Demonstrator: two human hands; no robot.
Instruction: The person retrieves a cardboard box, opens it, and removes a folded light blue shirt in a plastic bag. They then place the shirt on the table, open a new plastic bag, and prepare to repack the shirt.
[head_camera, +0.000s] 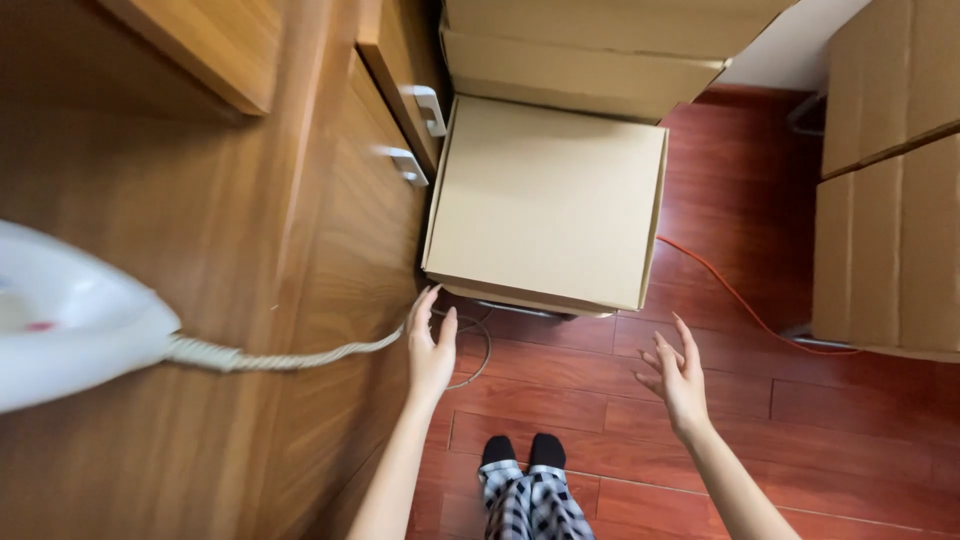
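Cardboard box sits on the floor just ahead of both hands; your left hand and right hand are spread open, each grip empty (reaching stage). Next, close on its sides.

Left hand: my left hand is open, fingers straight, right at the woven cord; contact unclear.
Right hand: my right hand is open and empty, fingers spread, over the red wood floor.
Cord: runs from the white iron on the wooden cabinet towards my left hand.
Box: a closed cardboard box just ahead of both hands.
Floor: an orange cable beside the box.
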